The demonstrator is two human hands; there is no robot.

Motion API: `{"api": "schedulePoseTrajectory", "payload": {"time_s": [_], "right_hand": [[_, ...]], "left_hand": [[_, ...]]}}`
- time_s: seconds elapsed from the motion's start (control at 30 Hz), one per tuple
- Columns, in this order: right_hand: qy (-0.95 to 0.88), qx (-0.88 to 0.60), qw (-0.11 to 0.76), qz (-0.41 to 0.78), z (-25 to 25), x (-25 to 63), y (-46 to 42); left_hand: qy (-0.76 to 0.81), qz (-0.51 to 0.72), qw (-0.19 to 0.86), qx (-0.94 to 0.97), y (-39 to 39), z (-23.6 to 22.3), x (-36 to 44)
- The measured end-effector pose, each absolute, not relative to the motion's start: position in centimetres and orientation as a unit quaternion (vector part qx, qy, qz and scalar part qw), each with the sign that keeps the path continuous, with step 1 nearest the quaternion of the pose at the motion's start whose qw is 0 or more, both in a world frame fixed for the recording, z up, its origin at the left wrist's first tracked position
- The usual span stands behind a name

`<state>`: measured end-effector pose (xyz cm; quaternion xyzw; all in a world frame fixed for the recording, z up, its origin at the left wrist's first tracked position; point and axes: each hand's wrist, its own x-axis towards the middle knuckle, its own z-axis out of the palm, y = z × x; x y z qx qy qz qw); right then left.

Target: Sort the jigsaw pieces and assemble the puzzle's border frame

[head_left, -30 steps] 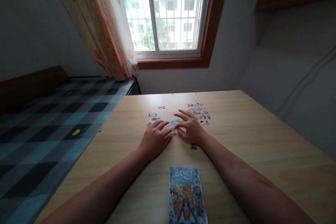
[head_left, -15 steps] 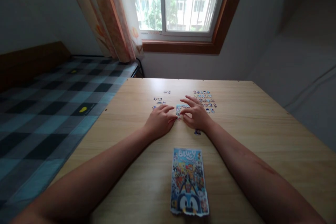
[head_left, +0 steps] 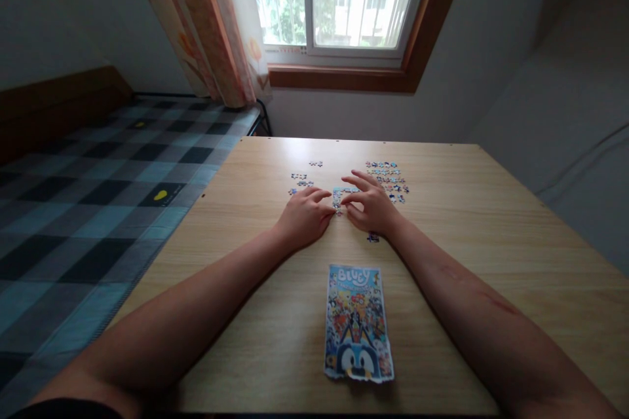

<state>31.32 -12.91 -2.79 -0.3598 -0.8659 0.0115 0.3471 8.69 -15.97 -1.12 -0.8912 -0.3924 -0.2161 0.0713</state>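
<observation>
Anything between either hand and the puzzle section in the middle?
Nothing visible. The left hand and right hand flank the visible puzzle section; the picture sheet lies nearer the person.

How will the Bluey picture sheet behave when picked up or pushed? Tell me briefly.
The Bluey picture sheet looks thin, so it is probably light and floppy. Its ragged near edge suggests it could tear further there. Lying face up on the smooth-looking tabletop, it would likely slide rather than roll.
</observation>
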Motion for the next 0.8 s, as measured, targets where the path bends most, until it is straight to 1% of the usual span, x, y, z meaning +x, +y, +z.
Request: {"api": "schedulePoseTrajectory", "payload": {"time_s": [0.2, 0.3, 0.43, 0.57, 0.7, 0.8], "right_hand": [[-0.852, -0.366, 0.376, 0.011, -2.7, 31.5, -12.8], [-0.836, -0.377, 0.399, 0.002, -2.7, 31.4, -12.6], [-0.815, -0.395, 0.424, 0.004, -2.7, 31.4, -12.5], [-0.797, -0.401, 0.451, -0.016, -2.5, 31.3, -12.5], [-0.793, -0.400, 0.458, -0.040, -2.3, 31.2, -12.8], [-0.796, -0.397, 0.455, -0.045, -2.3, 31.1, -12.9]], "left_hand": [[-0.391, -0.242, 0.055, -0.886, -16.2, -1.2, 8.7], [-0.402, -0.295, 0.026, -0.866, -15.8, -1.3, 8.4], [-0.479, -0.410, -0.062, -0.773, -13.9, -1.6, 6.9], [-0.574, -0.523, -0.163, -0.608, -11.7, -1.7, 5.0], [-0.545, -0.602, -0.235, -0.535, -11.0, -1.9, 4.0], [-0.547, -0.625, -0.258, -0.493, -10.7, -2.0, 3.4]]}}
